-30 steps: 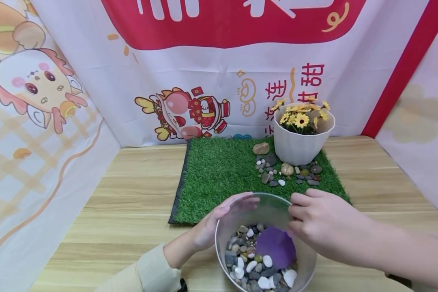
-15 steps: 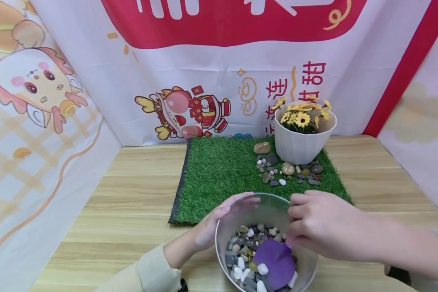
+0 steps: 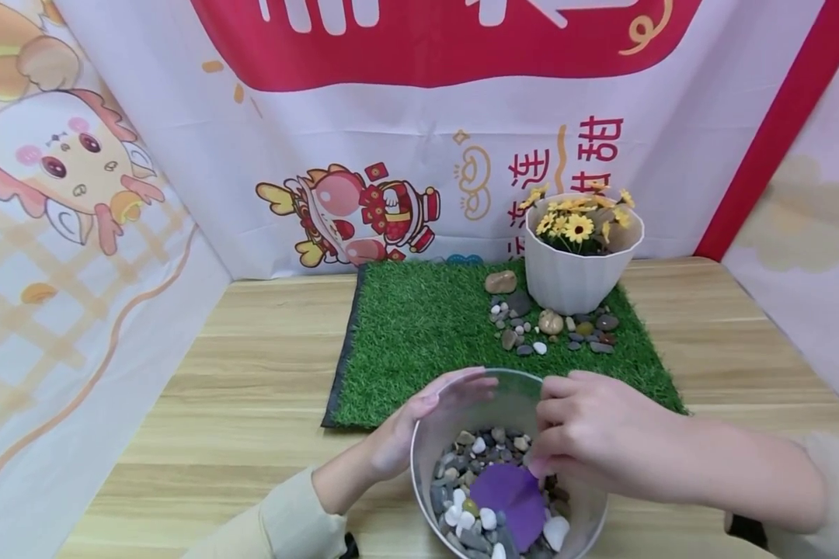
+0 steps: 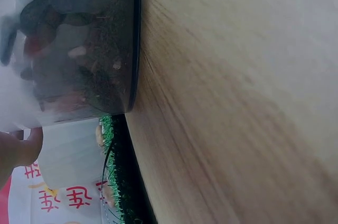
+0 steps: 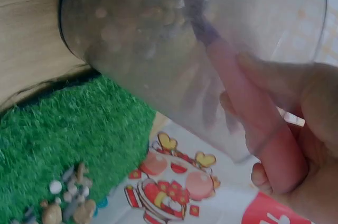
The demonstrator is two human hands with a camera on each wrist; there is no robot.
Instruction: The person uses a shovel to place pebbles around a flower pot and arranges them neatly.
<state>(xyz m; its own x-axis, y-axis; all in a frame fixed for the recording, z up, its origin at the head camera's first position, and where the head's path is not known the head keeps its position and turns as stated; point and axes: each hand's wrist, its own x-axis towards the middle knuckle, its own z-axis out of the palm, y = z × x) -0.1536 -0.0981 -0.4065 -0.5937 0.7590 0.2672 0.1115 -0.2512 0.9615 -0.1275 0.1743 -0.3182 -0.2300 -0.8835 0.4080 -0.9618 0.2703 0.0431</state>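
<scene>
A clear plastic bucket (image 3: 436,435) holds pebbles (image 3: 464,524) of grey, brown and white. My left hand (image 3: 398,435) rests against its outer far-left wall; the fingers lie fairly straight and show through the plastic. My right hand (image 3: 587,431) grips the pink handle of a small trowel (image 5: 253,113), seen in the right wrist view. Its purple blade (image 3: 510,497) is down among the pebbles, with white stones beside it. Through the cloudy wall in the left wrist view, the stones (image 4: 53,28) look blurred. The right hand hides most of the handle in the head view.
Behind the bucket lies a green turf mat (image 3: 419,334) on the wooden table (image 3: 238,380). A white ribbed pot (image 3: 576,279) with yellow flowers (image 3: 576,225) stands at its back right. Several loose stones (image 3: 520,326) lie before the pot. A printed cloth (image 3: 391,124) hangs behind.
My right hand has moved left, drawing the purple trowel blade through the pebbles toward the bucket's middle; some white stones have shifted. The left hand and the bucket have stayed in place.
</scene>
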